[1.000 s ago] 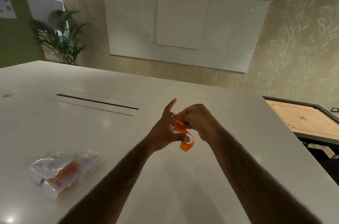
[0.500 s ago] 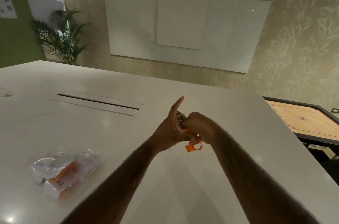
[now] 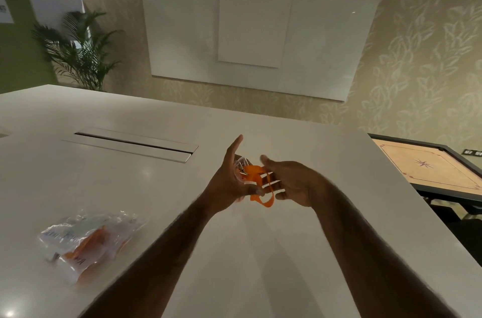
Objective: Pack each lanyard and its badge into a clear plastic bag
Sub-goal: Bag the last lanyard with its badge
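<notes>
**Orange lanyard gathered between two hands above the bench**

The left hand [image 3: 229, 184] is raised palm inward, forefinger pointing up and away, its thumb and lower fingers pinched on a narrow orange fabric lanyard [image 3: 257, 182] with a small bright metal clip [image 3: 241, 169] at the top end. Held upright like this, the hand likely serves as a form to gather the strap around, so it ends up compact enough for a bag. The right hand [image 3: 289, 182] sits just beside it, fingers spread and loosely curled, with the orange band running across or between them; whether it truly grips the strap or only guides it cannot be told. A limp loop droops below both hands, showing how soft and flat the ribbon is.

Whether a badge or bag is in the left palm is hidden.

Well apart, at the near left of the smooth, glossy white bench [image 3: 260, 252], lies a crinkled clear plastic bag [image 3: 86, 242] already holding an orange strap and white card, apparently a finished pack set aside out of the working space.
</notes>
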Available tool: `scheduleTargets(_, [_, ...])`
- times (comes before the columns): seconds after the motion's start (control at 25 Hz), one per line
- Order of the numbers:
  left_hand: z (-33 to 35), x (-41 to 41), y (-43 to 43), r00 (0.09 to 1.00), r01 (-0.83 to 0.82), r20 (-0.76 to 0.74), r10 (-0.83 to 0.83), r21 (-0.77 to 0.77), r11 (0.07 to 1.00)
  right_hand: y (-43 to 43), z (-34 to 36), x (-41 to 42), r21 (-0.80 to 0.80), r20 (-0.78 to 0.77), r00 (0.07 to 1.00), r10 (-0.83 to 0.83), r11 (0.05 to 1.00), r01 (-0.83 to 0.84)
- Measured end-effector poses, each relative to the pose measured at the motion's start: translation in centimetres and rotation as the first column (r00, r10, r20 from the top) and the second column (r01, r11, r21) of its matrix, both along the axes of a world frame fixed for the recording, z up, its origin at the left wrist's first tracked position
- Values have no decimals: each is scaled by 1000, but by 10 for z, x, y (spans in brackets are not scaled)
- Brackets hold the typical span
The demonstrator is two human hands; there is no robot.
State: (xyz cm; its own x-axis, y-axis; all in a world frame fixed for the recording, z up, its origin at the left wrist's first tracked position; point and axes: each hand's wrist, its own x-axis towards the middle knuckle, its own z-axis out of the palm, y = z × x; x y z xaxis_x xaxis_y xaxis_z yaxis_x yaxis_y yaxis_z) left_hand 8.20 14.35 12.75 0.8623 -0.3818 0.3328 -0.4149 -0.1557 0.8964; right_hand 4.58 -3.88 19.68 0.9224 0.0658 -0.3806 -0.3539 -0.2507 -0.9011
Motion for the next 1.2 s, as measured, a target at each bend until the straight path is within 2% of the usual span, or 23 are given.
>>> scheduleTargets(0.08, [4,-3,-1,1000,-25,6,25,-21,999,-2,-15,1,41,-88,996,0,999,4])
scheduleTargets(0.2, [8,-3,2,996,-81,26,82,-20,996,-3,-29,-4,177,-159,982,103,981,-74])
scheduleTargets(0.32, [8,-2,7,995,-93,32,93,15,996,-6,-24,-9,333,-71,981,181,931,-147])
scheduleTargets(0.44, [5,-1,9,996,-78,32,78,3,997,-4,-7,-10,399,27,996,90,912,-94])
scheduleTargets(0.56, [5,0,11,996,-81,40,81,-3,997,4,8,-7,239,181,983,21,969,-65])
scheduleTargets(0.68, [5,-1,8,999,-39,19,38,17,999,13,16,-8,155,310,951,-3,987,-48])
scheduleTargets(0.8, [8,-6,-1,1000,-22,19,21,43,999,29,18,-7,-46,442,891,-105,989,140])
scheduleTargets(0.88, [8,-8,-5,1000,-7,18,6,30,1000,40,16,-5,-200,490,858,-152,939,281])
scheduleTargets(0.96, [9,-7,-6,1000,-2,24,1,31,1000,46,14,-4,-283,530,834,-155,894,346])
scheduleTargets(1.08, [11,-7,-6,999,4,43,-5,27,1000,48,11,-3,-418,547,836,-47,850,322])
scheduleTargets(1.2, [11,-6,-4,998,13,54,-16,56,998,52,16,-6,-446,428,904,-3,869,214])
